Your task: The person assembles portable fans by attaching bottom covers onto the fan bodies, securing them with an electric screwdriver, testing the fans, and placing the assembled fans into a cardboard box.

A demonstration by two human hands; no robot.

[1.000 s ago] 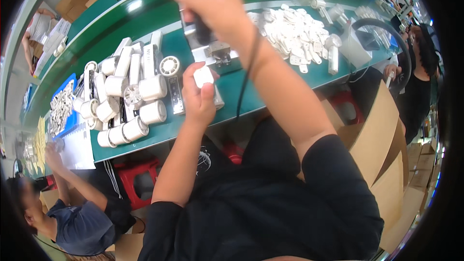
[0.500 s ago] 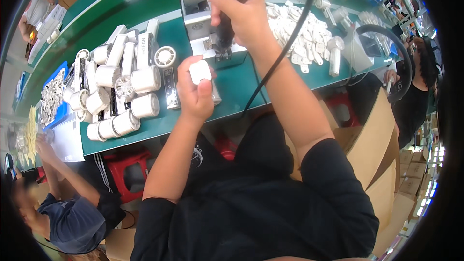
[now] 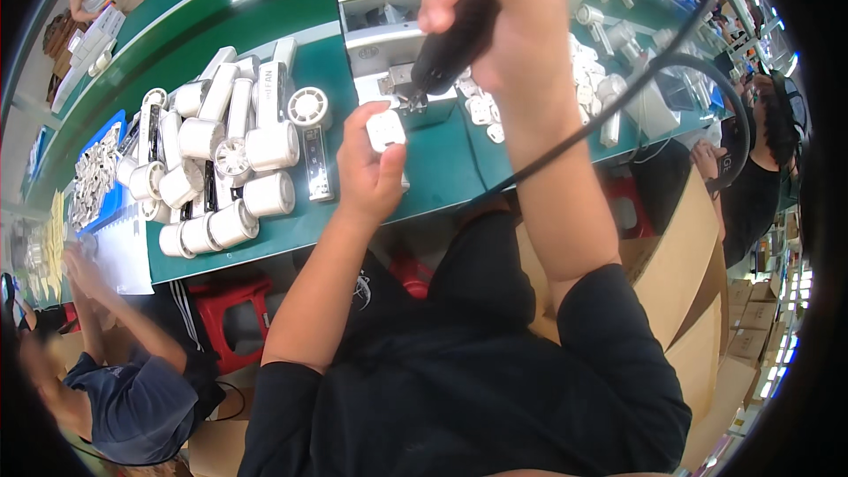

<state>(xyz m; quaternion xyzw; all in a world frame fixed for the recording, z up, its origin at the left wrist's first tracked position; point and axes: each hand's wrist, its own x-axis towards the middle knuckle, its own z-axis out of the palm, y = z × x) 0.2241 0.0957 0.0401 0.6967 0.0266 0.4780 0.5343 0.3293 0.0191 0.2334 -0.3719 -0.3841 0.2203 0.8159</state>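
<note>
My right hand (image 3: 521, 35) is wrapped round a black electric screwdriver (image 3: 455, 46), which slants down to the left. Its tip is close to the front outlet of a silver-grey screw feeder (image 3: 375, 53); whether they touch I cannot tell. Just below, my left hand (image 3: 373, 172) grips a white handheld fan, with the rounded white end piece (image 3: 386, 131) facing up between thumb and fingers. Most of that fan's body is hidden by the hand. Left of it on the green bench lies another fan (image 3: 309, 108) with a round grille and an open handle.
White fans (image 3: 234, 146) are heaped at the left, beside a blue tray (image 3: 113, 203) of small parts. White flat pieces (image 3: 481, 110) lie right of the feeder. A black cord (image 3: 565, 143) crosses my right forearm. Co-workers sit either side; an open carton (image 3: 680, 256) stands at my right.
My right hand has shifted right and tilted the screwdriver from near upright to a slant. My left hand has moved slightly right with the fan.
</note>
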